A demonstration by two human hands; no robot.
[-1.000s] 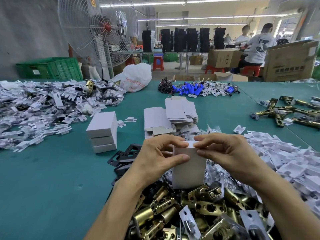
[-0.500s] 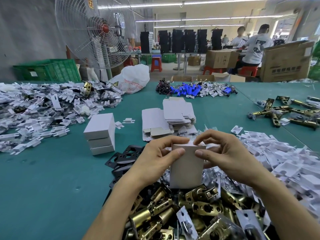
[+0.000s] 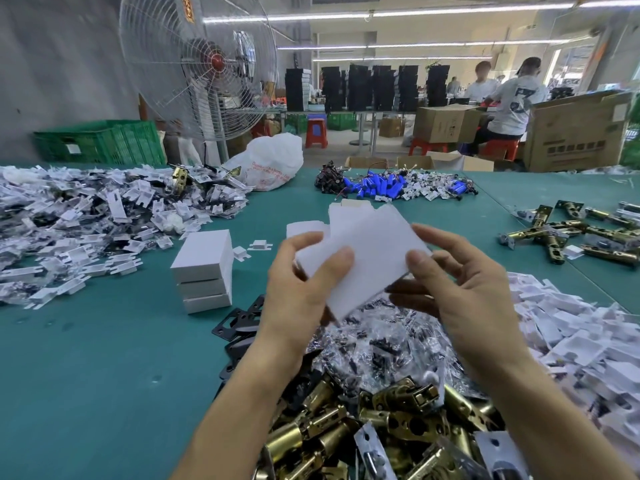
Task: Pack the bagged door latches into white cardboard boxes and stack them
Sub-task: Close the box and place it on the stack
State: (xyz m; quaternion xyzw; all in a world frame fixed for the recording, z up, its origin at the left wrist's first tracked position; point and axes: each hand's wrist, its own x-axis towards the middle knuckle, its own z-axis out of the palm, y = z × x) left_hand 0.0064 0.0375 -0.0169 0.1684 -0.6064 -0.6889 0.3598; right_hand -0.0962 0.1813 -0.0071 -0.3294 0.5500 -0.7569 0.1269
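Observation:
A white cardboard box (image 3: 370, 251) is up in the air over the table, tilted and motion-blurred. My left hand (image 3: 304, 282) grips its lower left side with thumb on the front face. My right hand (image 3: 460, 282) holds its right edge, thumb on top and fingers underneath. Left of my hands stands a stack of three closed white boxes (image 3: 204, 268). Below my hands lies a heap of clear-bagged parts (image 3: 381, 341) and brass door latches (image 3: 381, 420). Flat box blanks (image 3: 304, 228) peek out behind the held box.
Piles of white card inserts lie at the left (image 3: 86, 223) and right (image 3: 571, 334). Black plates (image 3: 239, 320) sit beside my left wrist. Loose brass latches (image 3: 568, 233), blue cells (image 3: 377, 187), a white bag (image 3: 270, 161) and a fan (image 3: 197, 64) are farther off.
The box stood upright on the latch heap with both hands pressing its top flap. Now both hands have lifted it and tilted it over to the left.

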